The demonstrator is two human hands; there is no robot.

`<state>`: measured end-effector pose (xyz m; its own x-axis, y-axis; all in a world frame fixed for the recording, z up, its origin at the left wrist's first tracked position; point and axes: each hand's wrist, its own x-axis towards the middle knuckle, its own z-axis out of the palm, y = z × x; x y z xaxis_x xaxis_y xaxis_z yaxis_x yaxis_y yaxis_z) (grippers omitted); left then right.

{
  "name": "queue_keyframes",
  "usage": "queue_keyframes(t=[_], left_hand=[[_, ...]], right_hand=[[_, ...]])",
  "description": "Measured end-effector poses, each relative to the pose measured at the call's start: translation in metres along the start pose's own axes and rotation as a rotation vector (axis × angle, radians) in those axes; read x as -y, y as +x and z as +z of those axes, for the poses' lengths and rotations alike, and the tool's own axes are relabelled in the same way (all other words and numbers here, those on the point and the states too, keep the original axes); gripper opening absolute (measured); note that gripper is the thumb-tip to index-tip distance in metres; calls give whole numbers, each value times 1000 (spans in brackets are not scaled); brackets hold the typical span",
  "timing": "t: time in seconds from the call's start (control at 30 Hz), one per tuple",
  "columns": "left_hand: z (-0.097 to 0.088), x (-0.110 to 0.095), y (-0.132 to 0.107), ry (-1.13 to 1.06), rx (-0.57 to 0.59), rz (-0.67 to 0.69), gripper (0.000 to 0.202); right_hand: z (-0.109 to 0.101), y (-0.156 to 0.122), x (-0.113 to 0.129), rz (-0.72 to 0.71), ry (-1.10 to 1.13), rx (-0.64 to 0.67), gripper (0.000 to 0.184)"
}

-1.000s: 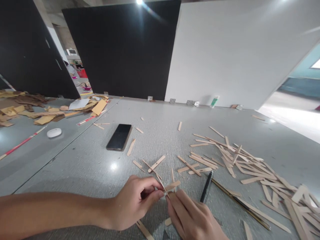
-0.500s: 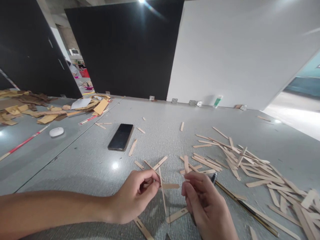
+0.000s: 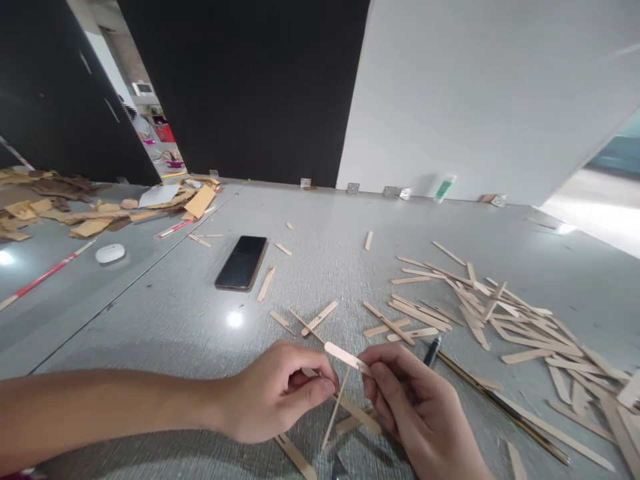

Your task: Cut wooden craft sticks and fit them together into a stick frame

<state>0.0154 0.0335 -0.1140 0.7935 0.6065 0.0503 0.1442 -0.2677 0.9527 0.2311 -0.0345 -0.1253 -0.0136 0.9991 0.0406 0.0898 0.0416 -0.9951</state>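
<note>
Between thumb and fingers, my left hand (image 3: 293, 393) pinches crossed wooden craft sticks; one thin stick (image 3: 335, 417) slants down beside the fingertips. Part of that crossing is hidden by the fingers. My right hand (image 3: 410, 407) grips a notched craft stick (image 3: 343, 355) by one end, its free end pointing left over the left hand's fingertips. The notch shows close to the right thumb. Whether this stick touches the crossed ones I cannot tell. Under the hands lie more slotted sticks, one slotted stick (image 3: 295, 457) at the bottom edge. Just beyond rests a crossed pair of sticks (image 3: 320, 319).
A loose heap of craft sticks (image 3: 530, 340) spreads over the right side of the grey table (image 3: 165, 327). A pen (image 3: 433, 350) and a long dark strip (image 3: 505, 407) lie beside my right hand. Further off are a phone (image 3: 243, 263), a white case (image 3: 110, 253) and torn cardboard (image 3: 90, 227).
My right hand has turned its stick from upright to pointing left and brought it to the left hand's sticks. The left hand's sticks have tilted. The view has shifted slightly.
</note>
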Motion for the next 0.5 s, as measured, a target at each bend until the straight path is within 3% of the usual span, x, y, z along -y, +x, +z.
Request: queue_keyframes(t=[0.3,0.37,0.5], left_hand=[[-1,-3,1,47,37,7,20],[-1,-2,1,41,47,-5,22],[1,1,1,32,39,-51,23]], right_hand=[[-1,1,-5,-71,-151,3,27],[-2,1,-5,-147,-276,-30,23],[-3,-2,-3,-457,-544,-101,18]])
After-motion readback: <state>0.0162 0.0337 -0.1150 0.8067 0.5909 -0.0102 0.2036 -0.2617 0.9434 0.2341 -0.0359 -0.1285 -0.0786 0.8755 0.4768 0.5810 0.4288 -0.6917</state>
